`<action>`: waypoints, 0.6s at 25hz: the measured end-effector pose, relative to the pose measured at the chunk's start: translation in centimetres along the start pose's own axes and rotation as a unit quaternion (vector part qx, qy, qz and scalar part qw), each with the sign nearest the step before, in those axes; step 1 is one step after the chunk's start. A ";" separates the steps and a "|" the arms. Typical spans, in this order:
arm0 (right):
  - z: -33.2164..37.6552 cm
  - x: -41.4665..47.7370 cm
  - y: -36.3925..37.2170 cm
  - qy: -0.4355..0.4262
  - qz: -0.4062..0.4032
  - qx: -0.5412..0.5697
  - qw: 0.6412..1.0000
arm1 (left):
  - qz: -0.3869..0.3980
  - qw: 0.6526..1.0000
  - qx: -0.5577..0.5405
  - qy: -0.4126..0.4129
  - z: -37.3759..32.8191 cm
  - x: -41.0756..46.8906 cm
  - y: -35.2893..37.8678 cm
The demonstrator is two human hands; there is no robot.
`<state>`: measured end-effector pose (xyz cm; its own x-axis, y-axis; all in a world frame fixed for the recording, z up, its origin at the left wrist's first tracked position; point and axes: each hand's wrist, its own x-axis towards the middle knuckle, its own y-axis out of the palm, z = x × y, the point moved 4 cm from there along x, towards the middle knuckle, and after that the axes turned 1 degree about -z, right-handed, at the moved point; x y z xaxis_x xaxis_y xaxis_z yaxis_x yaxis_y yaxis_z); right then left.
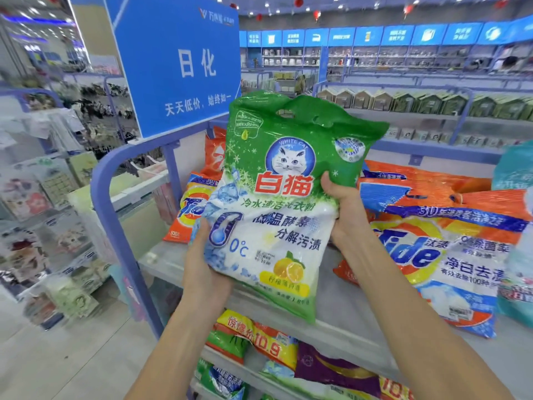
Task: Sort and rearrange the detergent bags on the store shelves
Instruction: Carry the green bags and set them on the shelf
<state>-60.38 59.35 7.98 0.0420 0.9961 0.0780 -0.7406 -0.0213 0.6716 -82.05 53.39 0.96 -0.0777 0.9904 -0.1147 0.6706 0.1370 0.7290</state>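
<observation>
A green and white detergent bag with a cat logo (285,197) is held upright above the top shelf (331,284), front facing me. My left hand (206,267) grips its lower left corner from beneath. My right hand (343,207) grips its right edge, thumb on the front. On the shelf to the right lies a large orange Tide bag (441,249), flat. Behind the green bag, at the left, a small orange Tide bag (191,209) leans, with another orange bag (215,153) behind it.
A blue sign (176,59) stands over the shelf's left end, above the blue frame post (115,220). A teal bag (516,168) sits at the far right. Lower shelves hold green, yellow and purple bags (288,356). An aisle floor lies to the left.
</observation>
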 end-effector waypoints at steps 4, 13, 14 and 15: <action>-0.2 3.0 -1.4 0.013 -0.040 -0.063 0.997 | 0.029 0.988 0.113 -0.103 1.4 2.1 1.1; -4.3 4.1 -6.9 0.051 -0.135 -0.185 0.972 | -0.058 0.902 0.423 -0.065 1.3 2.8 -2.0; -4.5 3.7 -7.1 0.061 -0.151 -0.229 0.960 | -0.065 0.892 0.444 -0.054 1.3 2.6 -2.1; -5.0 3.0 -7.3 0.078 -0.164 -0.266 0.947 | -0.065 0.885 0.459 -0.042 1.3 2.6 -2.3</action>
<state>-58.26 62.95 -0.37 0.2592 0.9429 -0.2092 -0.9394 0.2964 0.1724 -82.80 55.62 -1.87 -0.1701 0.9571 -0.2347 0.9796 0.1384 -0.1457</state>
